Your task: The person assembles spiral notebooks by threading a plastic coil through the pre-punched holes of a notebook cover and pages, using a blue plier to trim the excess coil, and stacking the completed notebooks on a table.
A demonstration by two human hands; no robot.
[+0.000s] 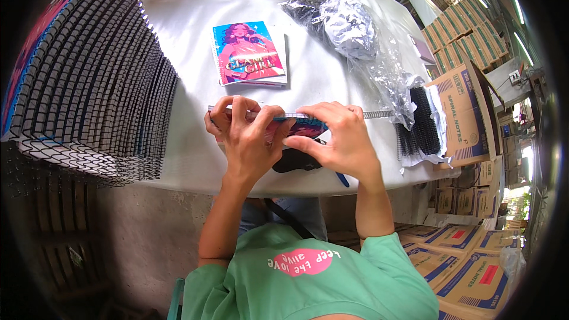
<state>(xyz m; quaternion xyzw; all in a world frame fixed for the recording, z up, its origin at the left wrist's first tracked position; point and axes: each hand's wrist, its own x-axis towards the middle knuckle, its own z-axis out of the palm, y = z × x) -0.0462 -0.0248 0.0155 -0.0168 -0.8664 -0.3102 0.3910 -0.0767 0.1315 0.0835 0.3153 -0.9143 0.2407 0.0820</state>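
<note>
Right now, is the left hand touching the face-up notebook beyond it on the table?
Apart: the head view shows a strip of white tablecloth between the left hand and the near edge of the face-up notebook.

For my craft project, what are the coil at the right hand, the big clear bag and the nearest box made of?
Coil: metal or plastic, finish unclear; only thin greyish loops show. Bag: probably plastic; glossy, see-through, crinkled. Box: likely cardboard, matte; brown with stiff edges.

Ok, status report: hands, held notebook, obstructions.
Left hand, right hand on notebook. Coil along its edge, jutting past right hand. Black item nearby, not clearly blocking.
</note>
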